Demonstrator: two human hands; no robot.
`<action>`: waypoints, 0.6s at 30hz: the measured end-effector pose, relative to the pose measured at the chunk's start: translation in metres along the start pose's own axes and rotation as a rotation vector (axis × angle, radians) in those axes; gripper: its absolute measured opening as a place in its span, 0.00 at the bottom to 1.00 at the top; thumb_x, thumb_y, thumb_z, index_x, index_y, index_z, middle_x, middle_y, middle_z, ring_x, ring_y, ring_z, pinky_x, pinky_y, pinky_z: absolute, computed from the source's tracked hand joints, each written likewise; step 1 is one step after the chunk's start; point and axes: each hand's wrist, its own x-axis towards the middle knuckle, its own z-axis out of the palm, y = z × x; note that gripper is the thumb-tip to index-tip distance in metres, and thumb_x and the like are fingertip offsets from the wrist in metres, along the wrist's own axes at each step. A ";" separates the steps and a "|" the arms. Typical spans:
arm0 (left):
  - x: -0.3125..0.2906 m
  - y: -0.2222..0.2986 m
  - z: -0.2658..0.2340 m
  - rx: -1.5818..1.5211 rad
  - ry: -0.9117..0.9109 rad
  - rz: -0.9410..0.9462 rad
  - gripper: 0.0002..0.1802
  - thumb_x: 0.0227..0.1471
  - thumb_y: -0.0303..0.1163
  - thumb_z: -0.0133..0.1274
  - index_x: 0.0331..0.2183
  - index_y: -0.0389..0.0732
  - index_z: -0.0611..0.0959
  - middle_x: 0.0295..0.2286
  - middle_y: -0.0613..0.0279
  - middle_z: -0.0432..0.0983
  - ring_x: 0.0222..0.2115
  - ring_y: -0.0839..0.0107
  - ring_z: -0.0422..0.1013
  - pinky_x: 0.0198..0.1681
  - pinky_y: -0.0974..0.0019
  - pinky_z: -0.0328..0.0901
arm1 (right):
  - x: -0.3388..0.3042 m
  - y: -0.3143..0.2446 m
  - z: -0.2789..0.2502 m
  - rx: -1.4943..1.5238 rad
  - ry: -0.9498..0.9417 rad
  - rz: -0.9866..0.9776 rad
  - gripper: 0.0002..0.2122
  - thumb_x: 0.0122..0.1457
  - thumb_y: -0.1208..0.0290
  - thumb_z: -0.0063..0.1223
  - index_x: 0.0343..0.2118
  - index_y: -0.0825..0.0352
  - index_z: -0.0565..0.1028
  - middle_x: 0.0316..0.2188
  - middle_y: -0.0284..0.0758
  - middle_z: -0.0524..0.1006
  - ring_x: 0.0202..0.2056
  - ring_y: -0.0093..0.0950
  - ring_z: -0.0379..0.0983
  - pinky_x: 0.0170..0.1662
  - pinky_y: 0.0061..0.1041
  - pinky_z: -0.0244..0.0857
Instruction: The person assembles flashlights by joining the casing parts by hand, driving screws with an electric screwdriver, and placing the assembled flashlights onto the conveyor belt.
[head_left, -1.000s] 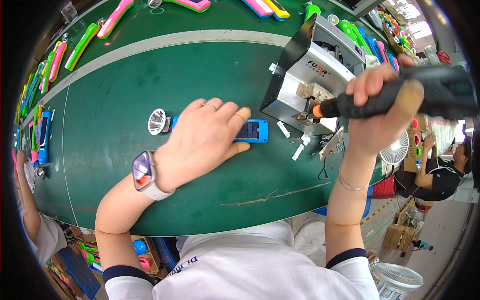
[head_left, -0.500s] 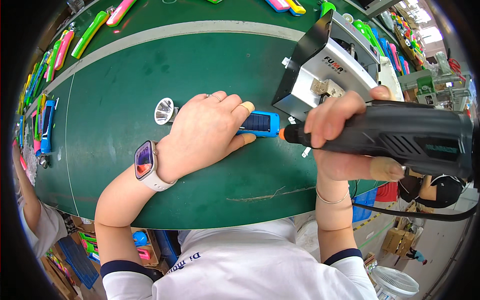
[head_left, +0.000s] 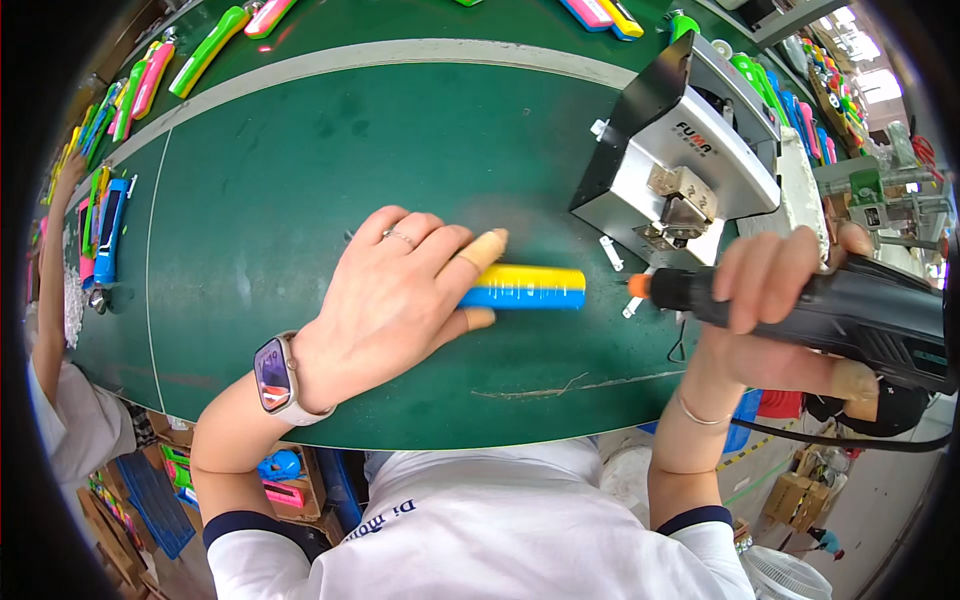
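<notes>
The green table [head_left: 300,180] carried, at its far right, a grey metal machine [head_left: 690,150] with a black sloping side, and along its far and left edges lay rows of coloured cases [head_left: 110,215]. At the table's middle lay a blue and yellow case [head_left: 525,287], flat and pointing right. The left hand [head_left: 400,300] pressed down on the case's left end, its fingers spread and curved over it, the fingertips [head_left: 482,250] taped; a watch [head_left: 272,375] sat on that wrist. The right hand [head_left: 775,300] was clenched around a black power screwdriver [head_left: 800,305], whose orange tip was near the case's right end but apart from it. Small white parts [head_left: 612,253] lay between case and machine. The chief risk, as judged here, was a slip of the driver tip off its seat, which could scar the case or strike the left fingers lying close along its line. Because only one end was pinned, the case could also swivel under the tool's twist. The trailing cable [head_left: 830,438] might drag at the hand and spoil its aim.
</notes>
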 end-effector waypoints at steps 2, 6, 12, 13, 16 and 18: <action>-0.010 -0.007 0.007 -0.044 -0.015 0.000 0.27 0.36 0.38 0.64 0.41 0.40 0.79 0.35 0.62 0.74 0.35 0.65 0.69 0.43 0.60 0.61 | -0.001 -0.003 -0.003 -0.043 0.041 -0.005 0.46 0.46 0.27 0.45 0.57 0.65 0.57 0.21 0.26 0.65 0.16 0.17 0.61 0.21 0.21 0.58; -0.009 -0.013 0.011 -0.074 0.008 0.073 0.21 0.37 0.41 0.64 0.34 0.41 0.79 0.27 0.65 0.70 0.31 0.67 0.66 0.37 0.63 0.59 | -0.005 -0.001 -0.001 -0.077 0.088 0.027 0.45 0.47 0.27 0.43 0.56 0.65 0.57 0.21 0.27 0.65 0.17 0.17 0.61 0.22 0.21 0.58; -0.006 -0.017 0.012 -0.113 0.010 0.077 0.19 0.38 0.41 0.64 0.33 0.42 0.80 0.26 0.65 0.70 0.29 0.68 0.66 0.36 0.64 0.59 | -0.019 0.004 -0.005 -0.124 0.122 0.049 0.49 0.46 0.25 0.41 0.59 0.67 0.52 0.23 0.35 0.68 0.20 0.27 0.68 0.29 0.30 0.69; -0.005 -0.017 0.009 -0.114 0.012 0.079 0.19 0.38 0.41 0.64 0.33 0.42 0.80 0.26 0.65 0.70 0.29 0.68 0.66 0.36 0.64 0.59 | -0.019 0.001 -0.007 -0.166 0.109 0.037 0.50 0.46 0.24 0.40 0.59 0.67 0.52 0.24 0.37 0.69 0.21 0.28 0.69 0.30 0.32 0.70; -0.004 -0.013 0.001 -0.137 -0.116 0.054 0.22 0.37 0.39 0.64 0.36 0.40 0.80 0.31 0.64 0.74 0.33 0.67 0.68 0.40 0.63 0.60 | -0.016 -0.009 -0.009 -0.292 0.157 0.053 0.51 0.45 0.25 0.42 0.59 0.69 0.52 0.28 0.39 0.70 0.26 0.30 0.70 0.33 0.33 0.71; -0.008 -0.007 0.002 -0.114 -0.083 -0.020 0.22 0.37 0.38 0.64 0.37 0.41 0.80 0.33 0.63 0.74 0.36 0.66 0.69 0.43 0.61 0.61 | -0.018 -0.013 -0.009 -0.378 0.222 0.081 0.51 0.45 0.26 0.44 0.60 0.70 0.52 0.32 0.40 0.70 0.29 0.31 0.71 0.35 0.33 0.71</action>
